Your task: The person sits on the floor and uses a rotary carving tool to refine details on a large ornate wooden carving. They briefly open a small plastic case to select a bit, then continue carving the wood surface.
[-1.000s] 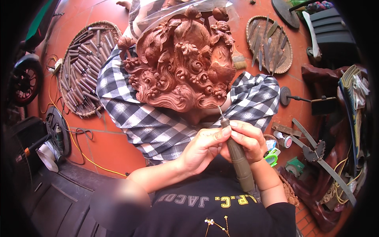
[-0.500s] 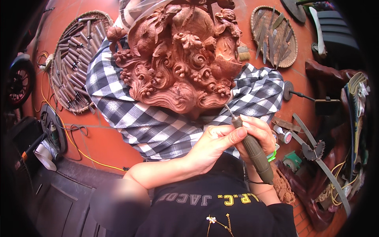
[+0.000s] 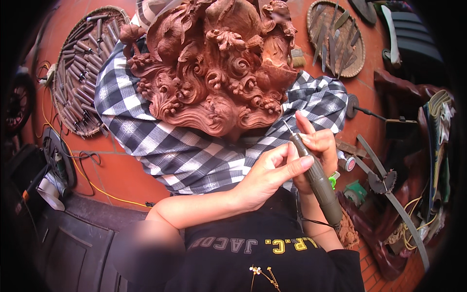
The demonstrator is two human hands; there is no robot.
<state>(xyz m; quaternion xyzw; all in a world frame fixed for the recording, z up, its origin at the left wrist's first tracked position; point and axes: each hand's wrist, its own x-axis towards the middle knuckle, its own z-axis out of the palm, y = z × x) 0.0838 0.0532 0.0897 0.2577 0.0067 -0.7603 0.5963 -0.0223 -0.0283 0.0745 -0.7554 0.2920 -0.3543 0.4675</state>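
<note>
A dark olive rotary carving tool (image 3: pixel 325 192) slants between my hands, its thin metal bit pointing up and to the left. My right hand (image 3: pixel 318 148) is closed round the tool's front from the far side, with the index finger raised beside the bit. From the left, my left hand (image 3: pixel 270 174) grips near the tool's neck, its thumb pressed on the body. Just beyond the bit and apart from it, a reddish-brown wood carving (image 3: pixel 221 114) with swirls and figures rests over my lap on a black-and-white checked cloth (image 3: pixel 189 158).
A woven tray of wooden-handled tools (image 3: pixel 58 92) lies at far left, beside a yellow cord (image 3: pixel 92 181). At far right sits a round basket of flat files (image 3: pixel 357 73). A brush (image 3: pixel 298 58) lies by the carving. A metal bar with a toothed disc (image 3: pixel 382 182) stands at right.
The bit has drawn back from the carving's lower edge. My right index finger has lifted off the tool and straightened. The view has shifted slightly.
</note>
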